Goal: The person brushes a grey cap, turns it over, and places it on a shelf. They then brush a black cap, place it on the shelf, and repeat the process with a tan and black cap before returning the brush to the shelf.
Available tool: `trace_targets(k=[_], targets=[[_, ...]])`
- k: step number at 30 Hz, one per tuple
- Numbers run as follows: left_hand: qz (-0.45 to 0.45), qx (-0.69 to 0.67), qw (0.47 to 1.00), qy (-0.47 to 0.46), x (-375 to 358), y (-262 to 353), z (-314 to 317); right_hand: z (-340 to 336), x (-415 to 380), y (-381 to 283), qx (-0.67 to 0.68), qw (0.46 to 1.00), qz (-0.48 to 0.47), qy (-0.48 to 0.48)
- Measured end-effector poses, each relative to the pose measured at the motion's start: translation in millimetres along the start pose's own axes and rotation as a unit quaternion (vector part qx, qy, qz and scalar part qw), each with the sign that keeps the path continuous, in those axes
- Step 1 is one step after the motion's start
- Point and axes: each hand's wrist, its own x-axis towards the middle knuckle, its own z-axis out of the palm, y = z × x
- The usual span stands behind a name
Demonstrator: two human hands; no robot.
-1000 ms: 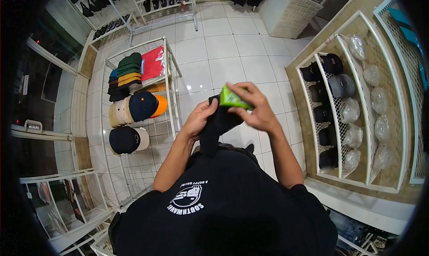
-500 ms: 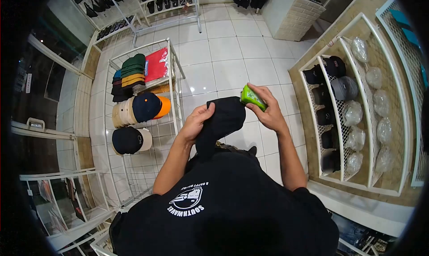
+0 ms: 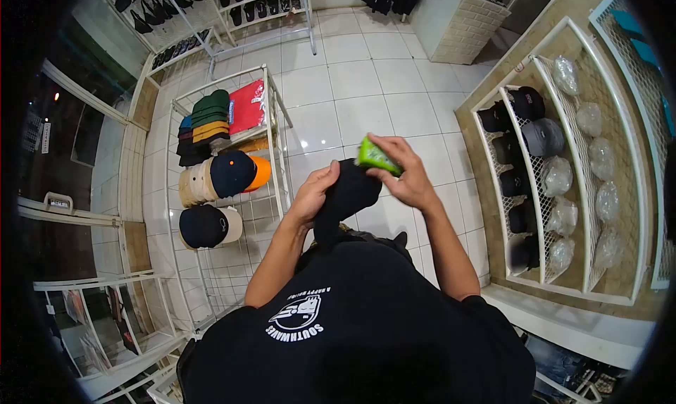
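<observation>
A black cap (image 3: 354, 193) is held in front of my chest by my left hand (image 3: 313, 194), with the thumb on top and the other fingers mostly hidden beneath it. My right hand (image 3: 407, 173) is closed around a small bright green brush (image 3: 379, 156). Its underside lies against the upper right part of the cap, where the contact is partly hidden. The brush and fingers are slightly blurred.
A white wire rack (image 3: 278, 147) to the left bears stacked caps (image 3: 231, 174), folded coloured shirts (image 3: 210, 115) and a red packet (image 3: 246, 104). Wall shelves (image 3: 542, 228) on the right hold more caps and clear plastic-wrapped bundles. White floor tiles (image 3: 359, 76) lie ahead.
My right hand has moved left with the green brush, onto the cap's top. The cap has tilted and dropped slightly in my left hand, which keeps its grip.
</observation>
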Motion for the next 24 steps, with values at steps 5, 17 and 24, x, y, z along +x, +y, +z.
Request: trace_targets(k=[5, 17, 24], targets=[[0.025, -0.026, 0.999, 0.029, 0.5, 2.2, -1.4, 3.1, -7.3, 8.8, 0.104, 0.990, 0.042, 0.082], [0.064, -0.099, 0.992, -0.038, -1.8, -5.3, -20.7, 28.5, -12.7, 8.3, 0.084, 0.984, 0.039, 0.152], [0.081, -0.090, 0.991, -0.054, -0.6, -6.8, -20.3, 25.2, -9.3, 2.7, 0.163, 0.977, 0.066, 0.120]])
